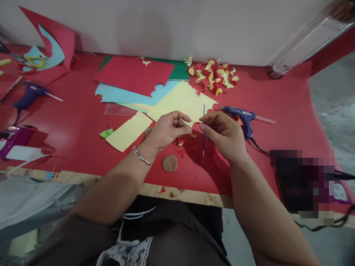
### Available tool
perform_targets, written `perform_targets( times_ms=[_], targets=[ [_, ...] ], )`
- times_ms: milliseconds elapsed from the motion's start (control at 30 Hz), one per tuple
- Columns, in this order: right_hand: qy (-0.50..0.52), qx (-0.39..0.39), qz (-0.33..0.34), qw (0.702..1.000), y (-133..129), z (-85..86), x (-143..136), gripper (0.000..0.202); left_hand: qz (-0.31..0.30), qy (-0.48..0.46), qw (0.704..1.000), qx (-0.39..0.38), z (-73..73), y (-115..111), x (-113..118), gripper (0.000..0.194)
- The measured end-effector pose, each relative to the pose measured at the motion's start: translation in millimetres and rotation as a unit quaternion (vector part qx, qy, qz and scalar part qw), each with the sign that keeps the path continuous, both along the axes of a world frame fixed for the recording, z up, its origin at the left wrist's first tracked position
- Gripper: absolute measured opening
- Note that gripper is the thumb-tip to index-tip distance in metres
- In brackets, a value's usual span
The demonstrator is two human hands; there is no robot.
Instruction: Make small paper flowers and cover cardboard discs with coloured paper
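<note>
My left hand [172, 127] is closed in a loose pinch, thumb and index fingertip close together, above the table's middle. Facing it, my right hand [226, 135] has its thumb and fingertips drawn together. Anything held between the fingertips is too small to make out. A thin blue stick with a pale tip [203, 142] runs past my right fingertips; whether they grip it I cannot tell. Below the hands lie red paper scraps [181, 152] and a round wooden disc [170, 163]. A large yellow sheet with cut-out edges [180, 98] lies just beyond them.
A blue glue gun [244, 120] lies right of my right hand, another glue gun [30, 94] far left. Behind are red paper [133, 75], light-blue paper [119, 92] and a heap of red and yellow paper pieces [213, 75]. Scissors [34, 62] lie far left.
</note>
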State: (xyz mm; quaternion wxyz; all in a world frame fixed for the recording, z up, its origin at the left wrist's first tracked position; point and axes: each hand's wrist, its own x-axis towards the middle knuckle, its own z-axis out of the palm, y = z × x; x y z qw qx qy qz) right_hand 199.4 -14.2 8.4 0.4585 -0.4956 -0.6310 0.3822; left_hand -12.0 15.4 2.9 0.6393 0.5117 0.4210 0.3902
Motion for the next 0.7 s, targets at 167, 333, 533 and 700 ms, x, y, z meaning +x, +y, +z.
perform_targets(
  times_ms=[167,333,533,700],
  targets=[
    [-0.005,-0.004,0.038,0.999,-3.7,2.0,0.3,0.032,0.011,0.008,0.999,-0.035,-1.5,4.7,-6.3,0.023],
    [-0.049,-0.018,0.076,0.996,-5.3,0.2,-0.3,0.023,-0.008,0.017,0.999,-0.041,0.4,5.2,-6.7,0.017],
    [-0.092,-0.022,0.068,0.993,-3.9,-0.6,0.8,0.020,-0.044,0.012,0.998,-0.042,2.1,3.8,-5.4,0.013],
    [-0.111,-0.015,0.072,0.991,-4.8,1.2,0.1,0.018,-0.059,0.019,0.996,-0.064,-0.1,4.5,-5.5,0.012]
  ],
)
